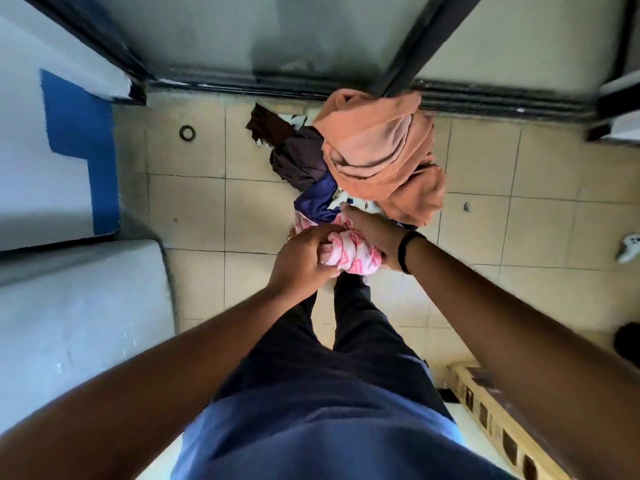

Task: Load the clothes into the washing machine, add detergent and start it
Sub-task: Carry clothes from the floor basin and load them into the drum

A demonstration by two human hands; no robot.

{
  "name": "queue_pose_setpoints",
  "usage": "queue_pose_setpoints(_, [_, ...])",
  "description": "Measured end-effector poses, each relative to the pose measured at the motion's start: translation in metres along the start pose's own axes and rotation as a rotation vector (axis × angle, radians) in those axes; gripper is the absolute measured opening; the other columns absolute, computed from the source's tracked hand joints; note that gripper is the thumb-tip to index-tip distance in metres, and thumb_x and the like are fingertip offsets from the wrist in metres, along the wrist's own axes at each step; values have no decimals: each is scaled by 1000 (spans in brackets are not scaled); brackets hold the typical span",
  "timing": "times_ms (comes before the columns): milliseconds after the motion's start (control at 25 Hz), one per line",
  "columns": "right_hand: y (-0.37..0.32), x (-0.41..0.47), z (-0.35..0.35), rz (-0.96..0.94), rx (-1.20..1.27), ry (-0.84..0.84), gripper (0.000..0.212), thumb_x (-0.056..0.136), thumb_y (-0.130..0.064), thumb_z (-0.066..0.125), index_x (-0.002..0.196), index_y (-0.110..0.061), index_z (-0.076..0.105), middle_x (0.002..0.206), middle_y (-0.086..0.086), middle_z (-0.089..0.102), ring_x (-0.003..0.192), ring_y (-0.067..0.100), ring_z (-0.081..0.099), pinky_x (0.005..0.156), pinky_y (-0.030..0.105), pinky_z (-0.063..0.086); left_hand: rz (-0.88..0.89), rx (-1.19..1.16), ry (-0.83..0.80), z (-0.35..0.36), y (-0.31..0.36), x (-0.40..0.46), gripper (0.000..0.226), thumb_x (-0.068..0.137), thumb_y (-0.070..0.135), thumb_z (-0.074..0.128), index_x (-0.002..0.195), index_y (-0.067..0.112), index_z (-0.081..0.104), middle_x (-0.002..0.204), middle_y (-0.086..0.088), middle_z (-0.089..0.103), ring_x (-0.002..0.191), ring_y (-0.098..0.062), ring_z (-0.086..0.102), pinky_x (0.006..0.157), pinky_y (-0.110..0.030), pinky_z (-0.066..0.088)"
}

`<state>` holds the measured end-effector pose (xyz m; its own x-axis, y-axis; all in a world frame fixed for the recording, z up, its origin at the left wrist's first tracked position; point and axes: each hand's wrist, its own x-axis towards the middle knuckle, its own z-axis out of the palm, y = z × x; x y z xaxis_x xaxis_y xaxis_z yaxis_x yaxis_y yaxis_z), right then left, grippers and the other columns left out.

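We are bent over the pile of clothes on the tiled floor, and the main risk we see is lifting only part of it: the pink patterned garment lies tucked against the navy piece and under the edge of the orange towel, so a pull could drag neighbours along and let them drop on the way to the washing machine, whose white top sits just to our left. A loose end trailing down could also catch under our feet, which stand right beside the heap

Our left hand has its fingers curled closed into the pink cloth; our right hand, with a black wristband, lies flatter over the same garment, fingers reaching into the pile, and we cannot tell how firmly it holds

The garment is pale pink with darker pink star-like shapes, bunched and soft-looking; the rest is a crumpled mix of orange, dark brown and navy against the door sill
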<state>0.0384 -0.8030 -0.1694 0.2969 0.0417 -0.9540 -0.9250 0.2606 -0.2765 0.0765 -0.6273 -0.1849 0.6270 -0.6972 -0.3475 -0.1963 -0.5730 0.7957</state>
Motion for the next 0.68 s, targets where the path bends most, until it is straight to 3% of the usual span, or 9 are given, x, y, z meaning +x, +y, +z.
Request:
queue_pose_setpoints(80, [-19, -38, 15, -249, -399, 240, 61, 81, -78, 50, 97, -21, 65, 94, 5, 66, 90, 21, 63, 79, 35, 49, -195, -256, 20, -25, 22, -4, 33, 73, 30, 75, 103, 18, 71, 95, -3, 77, 89, -26, 72, 77, -37, 57])
queue_pose_setpoints(160, [-32, -70, 27, -682, -611, 363, 68, 86, -70, 50, 128, -17, 57, 122, 7, 60, 110, 18, 58, 93, 36, 50, -340, -570, 52, -50, 42, -4, 25, 77, 36, 71, 94, 18, 74, 89, -7, 78, 89, -30, 74, 79, -47, 58])
queue_pose_setpoints(280, [-42, -110, 39, -1103, -811, 314, 89, 84, -64, 64, 154, -20, 30, 153, 4, 35, 141, 17, 38, 110, 35, 44, -441, -892, 125, -91, 78, -6, 27, 101, 34, 61, 105, 12, 75, 94, -8, 79, 90, -24, 77, 84, -40, 60])
queue_pose_setpoints(400, [-44, -127, 44, -1215, -1035, 350, 102, 80, -69, 65, 158, -23, 16, 160, 9, 20, 143, 26, 36, 106, 34, 48, -458, -1101, 89, -120, 104, -7, 49, 101, 48, 55, 128, 8, 68, 119, -19, 73, 112, -35, 70, 104, -50, 52])
queue_pose_setpoints(480, [-41, -133, 47, -1219, -984, 333, 95, 85, -66, 63, 157, -26, 16, 159, 7, 21, 138, 27, 43, 102, 36, 52, -429, -1171, 37, -127, 117, -13, 60, 102, 57, 46, 134, 11, 64, 125, -20, 70, 118, -36, 67, 107, -49, 50])
queue_pose_setpoints(600, [-38, -128, 49, -1184, -778, 284, 76, 92, -45, 66, 153, -23, 25, 152, 4, 38, 137, 20, 45, 108, 41, 47, -374, -903, 118, -125, 127, -30, 66, 95, 69, 43, 121, 16, 72, 112, -11, 77, 104, -24, 74, 100, -49, 53])
queue_pose_setpoints(680, [-43, -130, 56, -1095, -507, 201, 66, 91, -41, 66, 146, -23, 35, 142, -1, 53, 129, 15, 54, 105, 41, 49, -361, -754, 207, -122, 126, -51, 64, 85, 70, 50, 112, 17, 74, 102, -4, 78, 93, -16, 73, 93, -43, 55])
